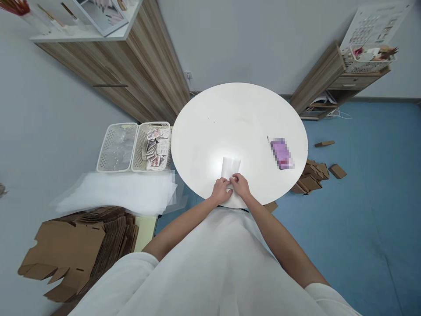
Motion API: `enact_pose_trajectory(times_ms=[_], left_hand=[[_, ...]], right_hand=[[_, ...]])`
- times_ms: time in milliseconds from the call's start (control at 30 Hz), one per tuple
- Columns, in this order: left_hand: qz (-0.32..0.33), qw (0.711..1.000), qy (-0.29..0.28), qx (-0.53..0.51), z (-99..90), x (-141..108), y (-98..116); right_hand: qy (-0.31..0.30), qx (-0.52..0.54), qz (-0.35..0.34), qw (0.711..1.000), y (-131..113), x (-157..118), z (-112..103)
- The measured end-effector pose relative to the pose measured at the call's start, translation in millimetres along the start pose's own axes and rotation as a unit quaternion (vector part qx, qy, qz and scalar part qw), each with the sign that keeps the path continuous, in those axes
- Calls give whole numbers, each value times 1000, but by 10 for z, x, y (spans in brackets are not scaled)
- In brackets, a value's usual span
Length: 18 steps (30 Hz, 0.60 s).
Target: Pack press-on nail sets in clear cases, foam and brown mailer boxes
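A small white wrapped packet (231, 166) lies near the front edge of the round white table (237, 114). My left hand (221, 191) is on the packet's near end from the left, its fingers curled at the wrapping. From the right, my right hand (240, 184) pinches the same end, its fingertips almost meeting those of the left. What is inside the wrapping cannot be made out. A blurred purple object (281, 153) rests on the right part of the table.
Left of the table stand a basket with printed cards (140, 147) and a basket with clear plastic pieces (102, 151). White sheets (121, 191) and flat cardboard boxes (69, 245) lie nearer. Small brown boxes (311, 177) are on the floor at right.
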<state>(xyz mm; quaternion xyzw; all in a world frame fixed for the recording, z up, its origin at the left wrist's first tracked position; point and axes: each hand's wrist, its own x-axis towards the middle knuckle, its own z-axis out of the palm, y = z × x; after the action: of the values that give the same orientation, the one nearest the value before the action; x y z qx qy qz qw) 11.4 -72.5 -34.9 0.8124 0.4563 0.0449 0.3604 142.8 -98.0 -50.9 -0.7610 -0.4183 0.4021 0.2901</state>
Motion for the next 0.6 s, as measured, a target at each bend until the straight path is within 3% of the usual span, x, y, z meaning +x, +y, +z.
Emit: enact_pose_trajectory(times_ms=[100,233,367,600], left_hand=[[24,1000,10,-3,-22,-10,-66],[-8,996,87,-11,-77,67,-196],[10,999,52,6,-74,140,-286],[89,994,16,55,-110,116,-313]], right_hand=[[18,-37,4,999,-6,27,38],[21,-35,-24,999,33,31,63],[43,-39,-56,997,84,5,60],[-37,-157,-183,970,96,24,-61]])
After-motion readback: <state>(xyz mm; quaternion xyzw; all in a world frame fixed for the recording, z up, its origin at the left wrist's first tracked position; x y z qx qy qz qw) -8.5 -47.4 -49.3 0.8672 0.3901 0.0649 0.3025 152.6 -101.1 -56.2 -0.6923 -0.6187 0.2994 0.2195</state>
